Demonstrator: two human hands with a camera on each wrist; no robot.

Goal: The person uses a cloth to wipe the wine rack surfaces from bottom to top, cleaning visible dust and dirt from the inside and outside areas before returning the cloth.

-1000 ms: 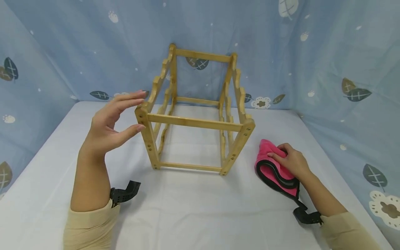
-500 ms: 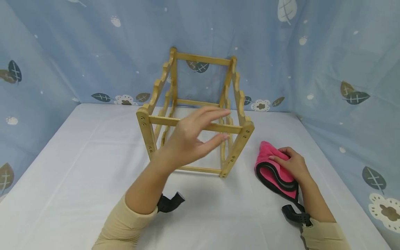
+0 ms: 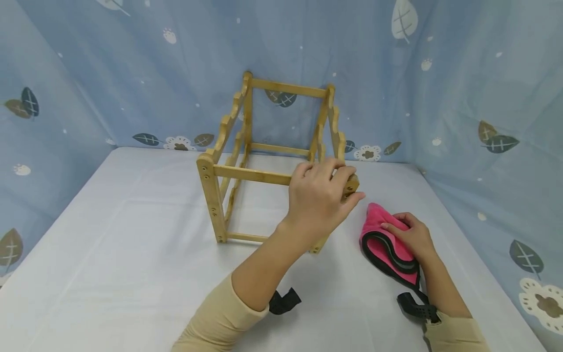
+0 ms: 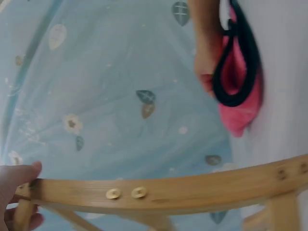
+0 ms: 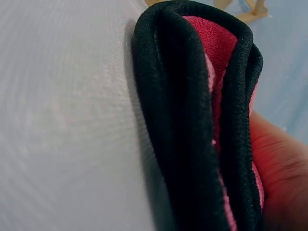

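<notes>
- The wooden rack, serving here as landmark, is standing on the white-covered table, with the blue patterned curtain hanging behind it.
- The left hand is curling its fingers over the rack's near right upper corner, the thumb lying toward the outer side; the left wrist view is showing the corner between thumb and fingers. It is clamping on the rack, though how firmly cannot be told.
- The right hand, to the right of the rack and apart from it, is pinching the pink cloth between thumb and fingers.
- The cloth is lying folded on the table, near the rack's right side without touching it; its black edging is forming a loop in the folds.
- Metal fasteners are showing along the rack's right near post.
- Judged from this pose, the step in hand is steadying the rack by its corner while the cloth is waiting in the other hand.
- The next move is probably calling for a secure corner hold and a firm pinch, should the cloth be lifted toward the rack.
</notes>
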